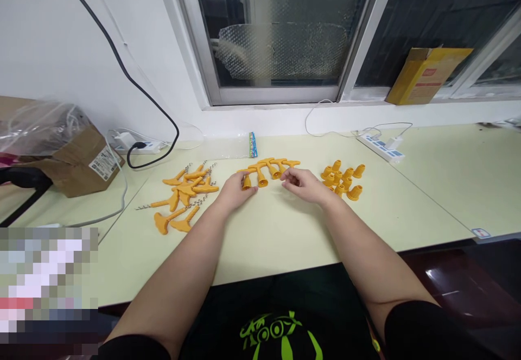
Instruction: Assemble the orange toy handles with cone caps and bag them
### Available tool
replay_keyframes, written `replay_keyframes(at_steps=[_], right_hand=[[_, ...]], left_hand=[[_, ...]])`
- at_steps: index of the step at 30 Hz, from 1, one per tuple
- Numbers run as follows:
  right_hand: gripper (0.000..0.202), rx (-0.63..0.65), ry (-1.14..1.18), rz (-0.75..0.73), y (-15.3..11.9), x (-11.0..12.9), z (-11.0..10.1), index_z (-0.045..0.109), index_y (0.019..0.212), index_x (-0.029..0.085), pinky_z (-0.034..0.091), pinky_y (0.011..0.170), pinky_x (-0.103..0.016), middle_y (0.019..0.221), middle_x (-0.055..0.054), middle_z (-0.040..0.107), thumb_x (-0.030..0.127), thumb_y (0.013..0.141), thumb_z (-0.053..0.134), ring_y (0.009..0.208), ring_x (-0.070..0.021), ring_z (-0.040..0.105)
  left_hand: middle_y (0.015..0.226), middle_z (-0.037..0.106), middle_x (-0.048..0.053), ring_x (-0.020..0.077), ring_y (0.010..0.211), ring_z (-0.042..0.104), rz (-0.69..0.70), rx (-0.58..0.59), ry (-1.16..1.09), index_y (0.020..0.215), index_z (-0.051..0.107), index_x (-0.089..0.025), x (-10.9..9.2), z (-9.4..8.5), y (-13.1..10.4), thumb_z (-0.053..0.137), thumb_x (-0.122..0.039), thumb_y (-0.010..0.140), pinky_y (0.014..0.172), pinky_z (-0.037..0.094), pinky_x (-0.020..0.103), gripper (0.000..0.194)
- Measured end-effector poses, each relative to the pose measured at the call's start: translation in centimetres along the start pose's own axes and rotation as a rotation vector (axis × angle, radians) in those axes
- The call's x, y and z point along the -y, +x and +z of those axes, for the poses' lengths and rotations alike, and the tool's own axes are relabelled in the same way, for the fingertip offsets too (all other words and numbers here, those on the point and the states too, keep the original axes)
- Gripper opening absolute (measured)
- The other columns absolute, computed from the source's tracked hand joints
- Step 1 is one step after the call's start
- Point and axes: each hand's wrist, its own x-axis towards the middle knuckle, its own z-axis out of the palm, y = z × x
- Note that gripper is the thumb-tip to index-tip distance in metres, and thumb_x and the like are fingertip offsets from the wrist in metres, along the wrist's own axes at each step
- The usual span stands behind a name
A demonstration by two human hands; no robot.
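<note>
A row of yellow corkscrews (262, 178) lies at the middle of the table, T-shaped handles away from me and bell-shaped collars towards me. My left hand (234, 190) is at the row's left end, thumb and fingers closed around the collar of the leftmost corkscrew (246, 182). At the right end is my right hand (302, 184), its fingers loosely curled with a small gap to the thumb; nothing shows between them. Left of my hands lies a pile of yellow T-handles with metal spirals (187, 188). To the right, several loose yellow collars (347, 178) stand grouped.
A clear plastic bag (228, 147) lies behind the row. Power strips stand at the back right (380, 147) and back left (150, 147). A cardboard box (81, 159) is at the left, and a black cable (134, 80) hangs nearby. A yellow carton (427, 76) leans on the windowsill.
</note>
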Motion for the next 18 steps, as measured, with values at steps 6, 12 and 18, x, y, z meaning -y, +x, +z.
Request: replay_keyframes(at_steps=[6, 12, 18], right_hand=[[0.014, -0.242, -0.168, 0.12, -0.4, 0.1, -2.7, 0.067, 0.092, 0.022, 0.04, 0.062, -0.028, 0.069, 0.001, 0.059, 0.034, 0.087, 0.059, 0.063, -0.015, 0.051], [0.013, -0.468, -0.327, 0.38, -1.1, -0.5, -6.1, 0.068, 0.087, 0.023, 0.041, 0.061, -0.027, 0.074, -0.001, 0.067, 0.03, 0.08, 0.061, 0.066, -0.0164, 0.058], [0.011, -0.337, -0.371, 0.671, -2.8, -0.9, -9.2, 0.068, 0.083, 0.021, 0.043, 0.06, -0.032, 0.085, -0.008, 0.073, 0.031, 0.078, 0.067, 0.067, -0.0181, 0.061]], left_hand=[[0.132, 0.064, 0.015, 0.0381, 0.126, 0.056, -0.051, -0.116, 0.271, 0.127, 0.065, -0.023, -1.8, -3.1, -1.1, 0.069, -0.039, 0.082, 0.105, 0.044, 0.051, 0.048], [0.134, 0.061, 0.017, 0.0454, 0.133, 0.045, -0.238, -0.153, 0.433, 0.119, 0.068, -0.028, -0.7, -5.8, -1.1, 0.068, -0.027, 0.076, 0.102, 0.039, 0.065, 0.042], [0.131, 0.065, 0.019, 0.0501, 0.124, 0.052, -0.403, 0.021, 0.489, 0.117, 0.07, -0.028, 1.3, -7.2, -1.0, 0.069, -0.017, 0.064, 0.095, 0.039, 0.073, 0.054]])
